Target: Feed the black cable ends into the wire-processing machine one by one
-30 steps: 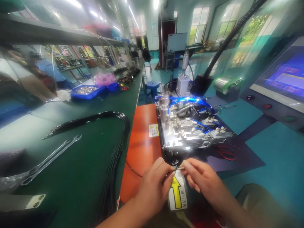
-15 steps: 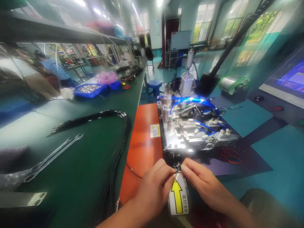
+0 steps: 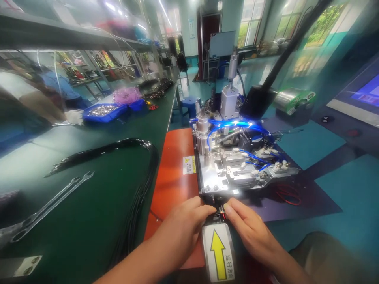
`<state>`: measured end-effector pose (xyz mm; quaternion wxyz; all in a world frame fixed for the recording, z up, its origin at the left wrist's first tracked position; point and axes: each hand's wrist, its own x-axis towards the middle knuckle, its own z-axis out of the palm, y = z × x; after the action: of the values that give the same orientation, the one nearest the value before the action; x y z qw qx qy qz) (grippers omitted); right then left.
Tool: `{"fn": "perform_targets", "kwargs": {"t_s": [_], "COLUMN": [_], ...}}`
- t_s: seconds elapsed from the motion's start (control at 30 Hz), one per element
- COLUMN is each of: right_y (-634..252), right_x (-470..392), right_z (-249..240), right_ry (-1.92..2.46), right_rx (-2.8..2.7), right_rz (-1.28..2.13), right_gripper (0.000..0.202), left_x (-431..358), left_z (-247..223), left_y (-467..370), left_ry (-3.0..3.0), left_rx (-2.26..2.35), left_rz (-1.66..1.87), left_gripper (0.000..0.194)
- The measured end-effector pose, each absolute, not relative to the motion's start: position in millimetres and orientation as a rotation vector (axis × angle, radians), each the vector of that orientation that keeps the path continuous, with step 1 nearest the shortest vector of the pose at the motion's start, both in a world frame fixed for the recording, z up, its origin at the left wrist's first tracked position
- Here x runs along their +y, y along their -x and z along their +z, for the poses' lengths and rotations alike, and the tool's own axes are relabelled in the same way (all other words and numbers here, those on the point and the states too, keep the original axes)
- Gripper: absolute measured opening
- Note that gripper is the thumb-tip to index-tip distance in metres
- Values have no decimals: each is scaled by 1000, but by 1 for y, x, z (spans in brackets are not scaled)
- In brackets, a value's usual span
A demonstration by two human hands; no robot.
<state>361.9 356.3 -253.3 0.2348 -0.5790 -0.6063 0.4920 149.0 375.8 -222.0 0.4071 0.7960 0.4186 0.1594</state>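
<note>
At the front edge of the silver machine (image 3: 237,167), my left hand (image 3: 188,219) has its thumb and fingers closed on a thin black cable (image 3: 154,215), whose tail shows at the left over the orange panel (image 3: 174,154). Close by on the right, my right hand (image 3: 250,227) pinches the stripped end of that cable, where fine wires (image 3: 223,215), one of them red, show between the fingertips. Just below the fingertips is a white label (image 3: 218,252) with a yellow arrow. The exact grip on the wires is too small to make out.
A bundle of black cables (image 3: 148,165) curves over the green bench (image 3: 97,205), with two wrenches (image 3: 56,205) left of it. Farther back are a blue tray (image 3: 102,112) of metal parts and a co-worker's gloved hand (image 3: 74,117). A screen (image 3: 367,90) stands at right.
My hands have moved slightly up toward the machine's front edge, uncovering more of the arrow label. The red wire shows more clearly. The view has shifted a little.
</note>
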Motion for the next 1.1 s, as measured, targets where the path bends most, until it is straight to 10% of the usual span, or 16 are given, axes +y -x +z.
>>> {"fn": "perform_targets", "kwargs": {"t_s": [1.1], "right_y": [-357], "right_x": [351], "right_z": [-275], "right_ry": [1650], "right_rx": [-1511], "right_rz": [1323], "right_gripper": [40], "left_x": [370], "left_z": [-265], "left_y": [-149], "left_ry": [-2272], "left_rx": [1110], "left_rz": [773], "left_gripper": [33]}}
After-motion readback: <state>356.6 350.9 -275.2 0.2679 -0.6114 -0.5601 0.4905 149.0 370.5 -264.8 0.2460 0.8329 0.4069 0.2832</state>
